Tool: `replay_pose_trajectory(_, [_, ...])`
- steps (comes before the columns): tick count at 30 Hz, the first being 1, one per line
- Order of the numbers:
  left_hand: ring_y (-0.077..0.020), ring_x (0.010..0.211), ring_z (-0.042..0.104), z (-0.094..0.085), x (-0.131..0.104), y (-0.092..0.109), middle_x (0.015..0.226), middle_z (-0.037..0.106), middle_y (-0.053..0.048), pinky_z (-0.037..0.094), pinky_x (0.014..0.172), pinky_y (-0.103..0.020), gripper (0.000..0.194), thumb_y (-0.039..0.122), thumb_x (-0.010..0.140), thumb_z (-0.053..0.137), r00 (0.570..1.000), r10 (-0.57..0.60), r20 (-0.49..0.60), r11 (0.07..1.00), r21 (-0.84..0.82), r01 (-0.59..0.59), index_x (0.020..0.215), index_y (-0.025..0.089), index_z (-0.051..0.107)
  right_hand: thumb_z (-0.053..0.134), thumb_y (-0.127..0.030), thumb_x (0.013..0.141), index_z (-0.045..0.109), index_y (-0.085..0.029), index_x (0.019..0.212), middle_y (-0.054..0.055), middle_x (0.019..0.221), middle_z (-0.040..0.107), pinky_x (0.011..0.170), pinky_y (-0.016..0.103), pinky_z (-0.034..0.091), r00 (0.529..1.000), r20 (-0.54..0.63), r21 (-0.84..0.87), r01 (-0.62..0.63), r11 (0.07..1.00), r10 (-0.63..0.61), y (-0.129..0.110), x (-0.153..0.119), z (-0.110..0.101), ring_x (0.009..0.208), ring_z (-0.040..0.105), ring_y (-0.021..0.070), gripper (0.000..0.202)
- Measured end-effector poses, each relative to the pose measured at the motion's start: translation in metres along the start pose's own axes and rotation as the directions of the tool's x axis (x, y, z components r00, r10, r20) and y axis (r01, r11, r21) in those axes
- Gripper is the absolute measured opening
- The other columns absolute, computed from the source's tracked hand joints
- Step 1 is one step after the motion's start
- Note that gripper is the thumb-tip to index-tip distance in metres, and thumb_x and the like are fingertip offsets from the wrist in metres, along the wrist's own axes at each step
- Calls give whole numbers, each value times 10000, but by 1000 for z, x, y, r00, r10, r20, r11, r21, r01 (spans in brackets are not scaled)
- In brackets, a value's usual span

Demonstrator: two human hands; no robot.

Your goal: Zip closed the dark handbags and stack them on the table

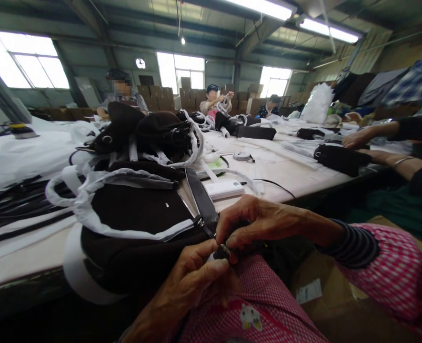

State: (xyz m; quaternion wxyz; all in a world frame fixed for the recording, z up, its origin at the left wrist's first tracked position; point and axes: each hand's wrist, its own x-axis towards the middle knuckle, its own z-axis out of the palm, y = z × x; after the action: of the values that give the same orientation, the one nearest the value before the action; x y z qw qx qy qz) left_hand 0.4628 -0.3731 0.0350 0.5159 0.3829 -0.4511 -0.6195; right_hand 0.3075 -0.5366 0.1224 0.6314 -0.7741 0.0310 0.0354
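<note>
Over my lap, my left hand (193,271) and my right hand (250,221) meet with fingertips pinched on a small shiny metal fitting (222,251) with a dark part; its exact kind is unclear. A dark flat strap (199,197) runs down to my right fingers, its lower end hidden behind them. Just left of my hands lies a black bag (132,209) at the table's edge. Its handle (85,214) is wrapped in white material, and a white band (80,271) loops below its left side.
More black bags (150,128) are heaped behind on the table (271,166). A white power bank (225,189) with a black cable lies beyond my right hand. At right, a co-worker's hands (361,138) touch another black bag (339,159). A cardboard box (325,295) sits below right.
</note>
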Motion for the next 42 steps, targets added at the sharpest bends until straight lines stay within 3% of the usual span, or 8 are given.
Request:
replay_pose_trajectory(6, [-225, 826, 675, 9, -13, 1, 891, 755, -53, 525, 770, -268, 177, 387, 934, 667, 946, 251, -206, 805, 587, -85, 930, 257, 787, 772, -473, 882, 777, -165, 1029, 22, 841, 697, 689, 241, 430, 992, -112, -481, -110, 870, 64, -4, -14, 12, 782, 615, 156, 342])
replay_pose_trajectory(14, [-171, 866, 728, -1, -22, -30, 971, 770, -8, 569, 796, -239, 235, 348, 1064, 475, 867, 498, -26, 423, 880, -217, 1058, 248, 688, 580, -340, 1045, 708, -170, 1020, 43, 913, 684, 814, 279, 418, 1000, -20, -774, 0, 633, -24, -14, -21, 32, 866, 604, 167, 215])
replay_pose_trajectory(18, [-171, 869, 738, 0, -29, -30, 978, 772, -21, 560, 767, -237, 256, 371, 1085, 452, 773, 632, 49, 279, 917, -286, 1071, 224, 661, 484, -213, 1067, 640, -158, 982, 46, 922, 659, 855, 315, 384, 995, 72, -851, 100, 516, -74, -6, -22, 40, 876, 556, 170, 186])
replay_pose_trajectory(22, [-149, 749, 696, 2, -26, -31, 870, 727, 1, 509, 670, -240, 259, 343, 1080, 471, 847, 532, 19, 391, 881, -265, 929, 210, 634, 424, -167, 1065, 588, -160, 934, 41, 907, 644, 806, 338, 339, 985, 65, -909, 124, 397, -160, 10, -24, 49, 811, 511, 165, 210])
replay_pose_trajectory(27, [-165, 933, 703, -5, -28, -25, 1061, 735, 28, 512, 786, -249, 280, 399, 1011, 632, 974, 225, 8, 542, 830, -132, 1270, 294, 614, 401, -119, 1072, 583, -153, 980, 33, 895, 627, 774, 341, 315, 984, 63, -930, 118, 348, -166, 12, -30, 58, 785, 488, 163, 207])
replay_pose_trajectory(31, [-190, 1070, 673, -20, -49, -25, 1287, 679, -1, 522, 900, -273, 611, 501, 970, 666, 990, 141, -24, 548, 834, -58, 1512, 360, 422, 408, -68, 1053, 598, -136, 986, 40, 879, 619, 769, 352, 313, 974, 96, -948, 152, 281, -204, 8, -35, 65, 765, 476, 167, 212])
replay_pose_trajectory(36, [-177, 1005, 653, -28, -66, -39, 1115, 689, 17, 484, 899, -281, 246, 423, 1051, 539, 994, 108, 12, 507, 859, -65, 1255, 315, 626, 460, -47, 1026, 632, -106, 1012, 46, 842, 614, 741, 363, 325, 942, 163, -956, 224, 189, -295, 15, -37, 73, 751, 486, 172, 182])
replay_pose_trajectory(42, [-177, 937, 630, -17, -60, -29, 1008, 676, 24, 443, 821, -283, 246, 456, 1039, 552, 998, 2, -70, 578, 814, 56, 1039, 243, 674, 486, -84, 1010, 683, -70, 1031, 78, 841, 650, 714, 387, 354, 904, 245, -965, 261, 0, -349, 16, -34, 80, 734, 521, 194, 198])
